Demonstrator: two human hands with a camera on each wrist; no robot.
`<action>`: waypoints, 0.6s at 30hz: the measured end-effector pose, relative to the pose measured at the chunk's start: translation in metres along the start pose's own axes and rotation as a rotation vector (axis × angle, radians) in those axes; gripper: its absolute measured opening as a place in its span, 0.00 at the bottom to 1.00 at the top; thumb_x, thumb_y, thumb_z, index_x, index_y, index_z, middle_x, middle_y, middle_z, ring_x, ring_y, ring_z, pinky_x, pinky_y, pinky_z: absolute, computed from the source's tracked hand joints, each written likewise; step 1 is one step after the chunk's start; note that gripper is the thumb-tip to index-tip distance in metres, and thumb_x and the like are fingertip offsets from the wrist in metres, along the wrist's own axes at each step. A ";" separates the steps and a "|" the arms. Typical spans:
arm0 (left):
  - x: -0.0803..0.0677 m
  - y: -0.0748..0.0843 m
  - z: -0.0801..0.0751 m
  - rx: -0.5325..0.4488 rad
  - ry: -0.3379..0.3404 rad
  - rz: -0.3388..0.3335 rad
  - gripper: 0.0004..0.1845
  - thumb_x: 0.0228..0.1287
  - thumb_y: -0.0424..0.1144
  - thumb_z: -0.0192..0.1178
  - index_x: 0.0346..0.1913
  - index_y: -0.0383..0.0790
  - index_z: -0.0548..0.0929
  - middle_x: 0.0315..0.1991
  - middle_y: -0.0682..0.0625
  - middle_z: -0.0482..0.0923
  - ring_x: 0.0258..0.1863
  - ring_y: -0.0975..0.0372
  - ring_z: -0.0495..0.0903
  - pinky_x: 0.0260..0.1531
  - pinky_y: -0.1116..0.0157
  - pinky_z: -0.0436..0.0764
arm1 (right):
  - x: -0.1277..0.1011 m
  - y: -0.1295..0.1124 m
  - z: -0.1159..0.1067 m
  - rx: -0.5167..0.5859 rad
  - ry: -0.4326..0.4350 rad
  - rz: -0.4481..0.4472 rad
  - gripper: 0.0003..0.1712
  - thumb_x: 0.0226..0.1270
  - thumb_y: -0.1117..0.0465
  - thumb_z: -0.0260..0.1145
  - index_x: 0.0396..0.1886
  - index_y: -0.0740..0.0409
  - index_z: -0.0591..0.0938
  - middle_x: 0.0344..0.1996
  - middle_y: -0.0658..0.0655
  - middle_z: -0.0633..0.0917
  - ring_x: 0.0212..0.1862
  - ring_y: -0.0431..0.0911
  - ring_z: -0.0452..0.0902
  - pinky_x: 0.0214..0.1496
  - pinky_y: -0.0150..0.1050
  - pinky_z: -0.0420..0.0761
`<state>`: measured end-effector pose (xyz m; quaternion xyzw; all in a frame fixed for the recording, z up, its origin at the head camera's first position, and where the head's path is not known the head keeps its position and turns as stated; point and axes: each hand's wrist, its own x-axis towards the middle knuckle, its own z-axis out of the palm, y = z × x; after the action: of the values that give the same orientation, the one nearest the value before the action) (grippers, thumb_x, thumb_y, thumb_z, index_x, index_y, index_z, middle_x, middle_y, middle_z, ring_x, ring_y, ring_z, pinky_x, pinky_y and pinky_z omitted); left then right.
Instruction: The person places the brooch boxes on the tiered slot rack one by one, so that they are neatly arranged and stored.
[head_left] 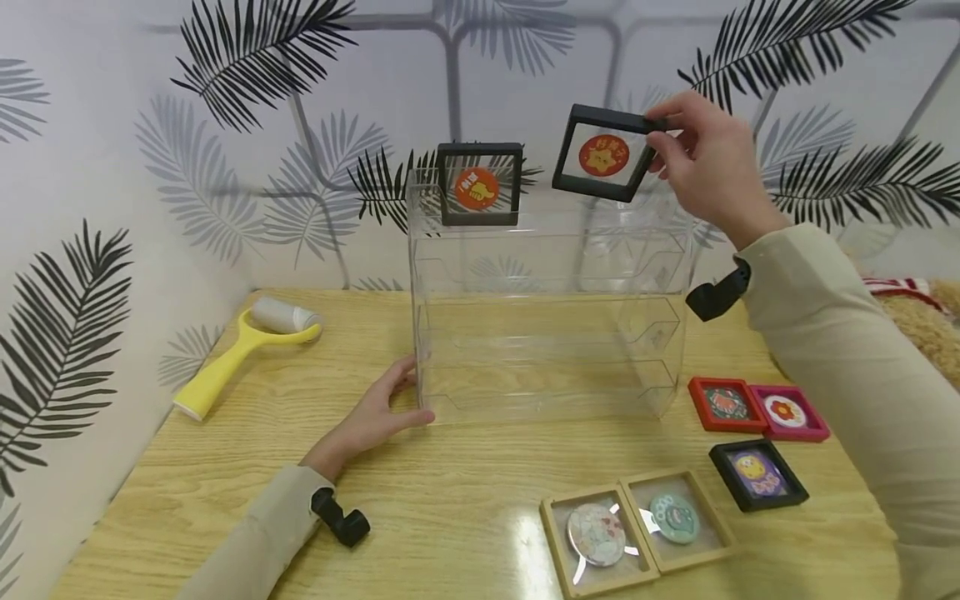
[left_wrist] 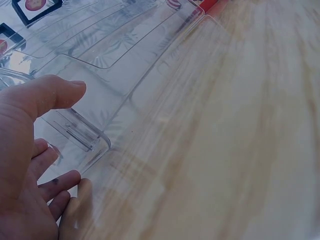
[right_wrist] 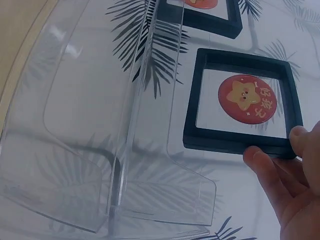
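My right hand (head_left: 705,154) pinches black star-badge frame (head_left: 603,155), left hand (head_left: 378,417) spread against clear rack (head_left: 551,333); probably light, stiff, hold rim (head_left: 592,190).

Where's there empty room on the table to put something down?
There's bare table in front of the clear rack, between the left hand and the two wooden frames. Another bare patch lies between that hand and the yellow roller. The right side is crowded: those wooden frames, a black frame, a red frame and a pink frame sit close together.
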<state>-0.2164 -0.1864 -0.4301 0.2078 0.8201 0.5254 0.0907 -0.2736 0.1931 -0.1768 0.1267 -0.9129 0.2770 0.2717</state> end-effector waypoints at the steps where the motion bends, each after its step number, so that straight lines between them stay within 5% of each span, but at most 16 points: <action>1: 0.000 0.000 0.000 -0.004 0.003 0.002 0.43 0.54 0.41 0.66 0.70 0.48 0.54 0.63 0.39 0.64 0.65 0.47 0.60 0.65 0.44 0.53 | 0.001 0.000 0.000 -0.011 -0.007 -0.002 0.17 0.70 0.59 0.52 0.57 0.50 0.72 0.49 0.56 0.81 0.31 0.38 0.75 0.31 0.22 0.71; 7: 0.002 -0.001 0.004 -0.010 0.013 0.023 0.43 0.54 0.40 0.67 0.70 0.48 0.54 0.63 0.40 0.64 0.65 0.48 0.61 0.65 0.45 0.54 | 0.001 0.006 0.002 -0.085 -0.040 -0.057 0.14 0.69 0.63 0.53 0.53 0.57 0.75 0.43 0.59 0.83 0.28 0.34 0.73 0.25 0.20 0.67; 13: 0.000 -0.003 0.004 0.000 0.008 0.009 0.44 0.54 0.41 0.67 0.70 0.47 0.54 0.62 0.39 0.65 0.64 0.48 0.62 0.65 0.44 0.54 | -0.002 0.007 0.002 -0.115 -0.134 0.009 0.19 0.69 0.67 0.44 0.55 0.55 0.75 0.41 0.61 0.83 0.24 0.41 0.73 0.16 0.28 0.64; 18: 0.000 -0.002 0.002 -0.010 0.008 0.014 0.43 0.54 0.41 0.66 0.70 0.48 0.54 0.62 0.39 0.65 0.65 0.48 0.61 0.65 0.45 0.54 | -0.002 0.003 -0.004 -0.117 -0.107 0.012 0.20 0.68 0.65 0.45 0.56 0.55 0.74 0.41 0.61 0.84 0.17 0.32 0.66 0.15 0.29 0.63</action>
<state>-0.2160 -0.1860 -0.4330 0.2109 0.8164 0.5308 0.0850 -0.2715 0.1981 -0.1765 0.1198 -0.9416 0.2175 0.2276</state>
